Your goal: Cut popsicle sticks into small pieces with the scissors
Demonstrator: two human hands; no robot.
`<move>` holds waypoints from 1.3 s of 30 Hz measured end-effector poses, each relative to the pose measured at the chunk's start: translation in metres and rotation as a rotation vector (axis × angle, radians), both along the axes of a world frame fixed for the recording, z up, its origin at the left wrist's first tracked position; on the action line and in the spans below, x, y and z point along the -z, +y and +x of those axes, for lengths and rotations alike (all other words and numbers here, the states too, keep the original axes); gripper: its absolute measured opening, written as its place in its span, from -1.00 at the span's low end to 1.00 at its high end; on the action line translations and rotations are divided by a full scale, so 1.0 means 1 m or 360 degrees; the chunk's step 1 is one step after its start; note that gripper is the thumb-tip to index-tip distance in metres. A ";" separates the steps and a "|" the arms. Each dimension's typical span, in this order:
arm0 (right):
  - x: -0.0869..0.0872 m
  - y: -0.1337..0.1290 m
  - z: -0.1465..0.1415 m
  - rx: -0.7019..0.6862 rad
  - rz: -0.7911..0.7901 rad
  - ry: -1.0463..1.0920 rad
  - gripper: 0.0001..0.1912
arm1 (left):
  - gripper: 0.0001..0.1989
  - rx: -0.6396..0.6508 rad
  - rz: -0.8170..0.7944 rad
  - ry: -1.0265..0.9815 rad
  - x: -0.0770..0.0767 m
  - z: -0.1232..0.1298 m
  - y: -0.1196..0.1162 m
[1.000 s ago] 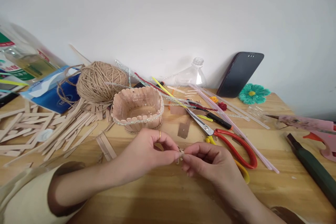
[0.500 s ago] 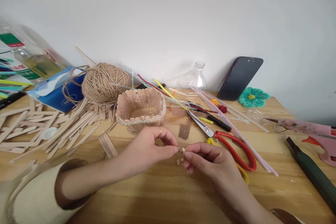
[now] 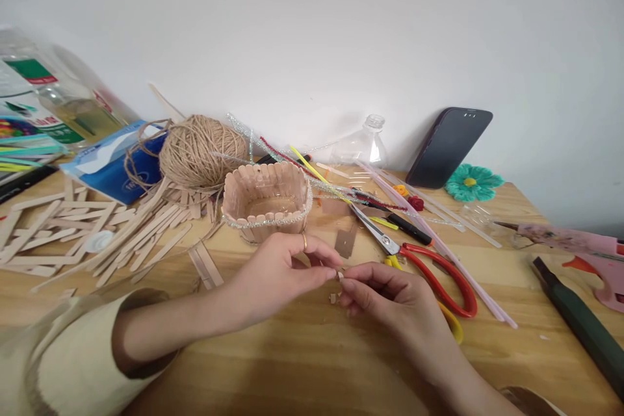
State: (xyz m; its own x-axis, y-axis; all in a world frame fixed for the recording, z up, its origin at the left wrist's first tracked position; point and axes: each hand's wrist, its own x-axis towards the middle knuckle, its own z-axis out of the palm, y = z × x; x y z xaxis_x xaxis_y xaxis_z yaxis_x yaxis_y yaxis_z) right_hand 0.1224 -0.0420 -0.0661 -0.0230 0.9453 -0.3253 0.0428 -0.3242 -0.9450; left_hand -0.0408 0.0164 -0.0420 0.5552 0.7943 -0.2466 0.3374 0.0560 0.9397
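My left hand (image 3: 292, 270), with a ring on one finger, pinches at a tiny pale piece (image 3: 340, 276) just in front of the stick basket. The fingertips of my right hand (image 3: 390, 292) are closed on the same small piece from the other side, so the hands nearly touch. More little wooden bits (image 3: 333, 298) lie on the table beneath the fingertips. Behind my left hand stands the basket (image 3: 267, 198) of wooden sticks, with a silvery trim around it. Red-handled scissors (image 3: 439, 273) lie just beyond my right hand, blades pointing back left.
Loose wooden sticks (image 3: 146, 240) and a twine ball (image 3: 202, 149) are at left. A phone (image 3: 448, 148) leans on the wall beside a green flower (image 3: 472, 182). At right are a pink glue gun (image 3: 570, 238) and a dark green tool (image 3: 578, 318).
My left hand has shifted slightly right, closer to my right hand. The view has turned a little, so things at left appear farther right. Both hands keep their pinch.
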 end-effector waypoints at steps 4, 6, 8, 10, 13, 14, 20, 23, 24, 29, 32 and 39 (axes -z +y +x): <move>-0.001 0.000 0.000 -0.0018 -0.0002 0.0009 -0.83 | -0.87 0.0023 -0.0009 -0.0048 0.001 0.000 -0.001; -0.001 0.000 0.000 -0.0013 -0.0020 0.0053 -0.83 | -0.89 0.0007 0.0000 -0.0066 0.001 0.000 -0.001; 0.000 0.000 0.001 -0.0013 -0.0044 0.0140 -0.83 | -0.91 -0.0021 0.0003 -0.0091 0.002 0.000 -0.001; 0.001 0.000 0.002 -0.0013 -0.0071 0.0245 -0.83 | -0.92 -0.0035 -0.0002 -0.0109 0.002 -0.001 -0.001; 0.000 0.000 0.003 0.0022 -0.0065 0.0337 -0.82 | -0.91 -0.0039 -0.0006 -0.0086 0.003 -0.001 0.000; -0.001 0.001 0.004 0.0041 -0.0040 0.0332 -0.82 | -0.90 -0.0041 -0.0003 -0.0059 0.003 -0.002 0.000; -0.016 0.004 0.018 0.0211 0.0211 -0.0021 -0.85 | -0.95 -0.0036 -0.0045 0.0036 0.003 -0.004 0.003; -0.018 0.004 0.027 0.0166 0.0368 -0.0388 -0.87 | -0.95 -0.0062 -0.0052 0.0016 0.002 -0.007 0.005; -0.017 0.004 0.029 0.0110 0.0418 -0.0542 -0.89 | -0.94 -0.0064 -0.0038 0.0020 0.003 -0.008 0.006; -0.008 0.000 0.028 -0.0463 0.0758 -0.1147 -0.87 | -0.97 -0.0016 -0.0026 0.0025 0.005 -0.013 0.006; -0.005 -0.002 0.022 -0.0695 0.0883 -0.1339 -0.78 | -0.94 -0.0017 -0.0066 0.0040 0.008 -0.015 0.004; 0.000 -0.004 0.009 -0.0854 0.0937 -0.1491 -0.81 | -0.93 -0.0092 -0.0116 0.0037 0.010 -0.013 0.003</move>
State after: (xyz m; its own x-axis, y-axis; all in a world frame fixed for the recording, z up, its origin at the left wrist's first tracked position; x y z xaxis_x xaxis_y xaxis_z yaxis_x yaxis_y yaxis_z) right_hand 0.1311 -0.0458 -0.0665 -0.4412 0.8962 0.0477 0.7799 0.4091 -0.4737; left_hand -0.0543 0.0191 -0.0519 0.5025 0.8044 -0.3170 0.3531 0.1438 0.9245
